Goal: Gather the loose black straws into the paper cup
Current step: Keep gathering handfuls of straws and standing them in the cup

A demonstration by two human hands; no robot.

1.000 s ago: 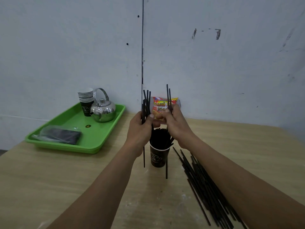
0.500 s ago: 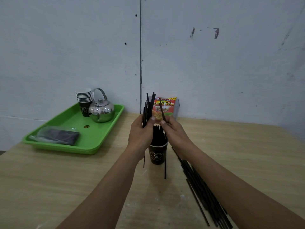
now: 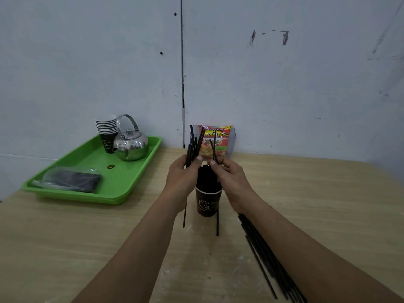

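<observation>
A dark paper cup (image 3: 207, 202) stands mid-table, packed with black straws (image 3: 206, 176) that stick up between my hands. My left hand (image 3: 182, 176) grips a bunch of black straws (image 3: 194, 143) just left of the cup; one end hangs down beside the cup. My right hand (image 3: 231, 180) pinches two straws (image 3: 214, 147) above the cup's right side, one reaching down to the table. A pile of loose black straws (image 3: 266, 256) lies on the table under my right forearm.
A green tray (image 3: 122, 184) at the left holds a steel kettle (image 3: 131, 145), a stack of paper cups (image 3: 107, 130) and a plastic packet (image 3: 72, 179). A snack bag in a clear holder (image 3: 216, 142) stands against the wall behind the cup.
Both hands sank closer to the cup mouth. The right hand's straws slid down and tilted from upright; the left bunch fanned out slightly.
</observation>
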